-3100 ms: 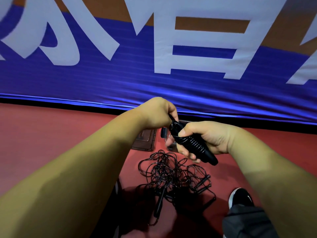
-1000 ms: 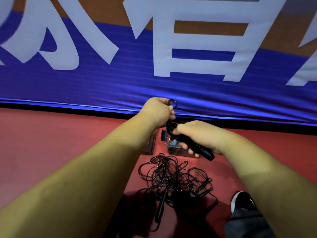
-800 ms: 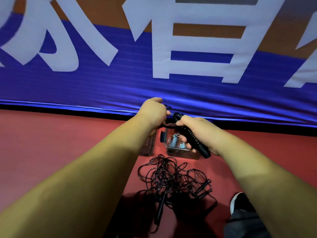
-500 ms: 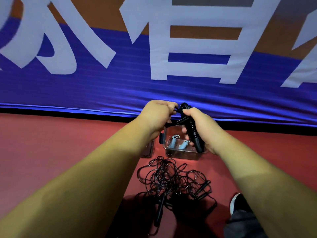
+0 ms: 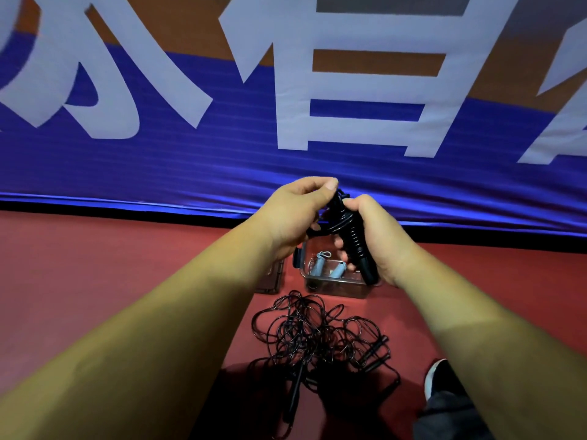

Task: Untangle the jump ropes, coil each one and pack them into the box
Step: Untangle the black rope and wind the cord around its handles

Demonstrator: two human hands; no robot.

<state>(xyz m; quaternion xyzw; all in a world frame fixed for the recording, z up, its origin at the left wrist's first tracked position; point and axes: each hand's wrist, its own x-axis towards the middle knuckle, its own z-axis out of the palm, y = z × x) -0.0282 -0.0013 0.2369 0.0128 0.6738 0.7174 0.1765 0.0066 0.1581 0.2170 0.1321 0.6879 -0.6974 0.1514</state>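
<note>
My right hand [image 5: 378, 239] grips a black jump rope [image 5: 352, 239] by its handles, with cord wound round them. My left hand [image 5: 295, 214] pinches the cord at the top end of that bundle. Both hands hover above a clear plastic box [image 5: 333, 285] on the red floor; pale blue handles [image 5: 327, 268] lie inside it. A tangled pile of black jump ropes [image 5: 314, 338] lies on the floor in front of the box, nearer to me.
A dark box lid [image 5: 273, 277] lies left of the box, partly behind my left forearm. A blue banner [image 5: 190, 166] with white characters stands right behind the box. My shoe [image 5: 440, 377] is at the lower right.
Both hands have risen and moved forward over the box. The handle bundle has turned from slanted to nearly upright. My left hand keeps working the cord at its top end.
</note>
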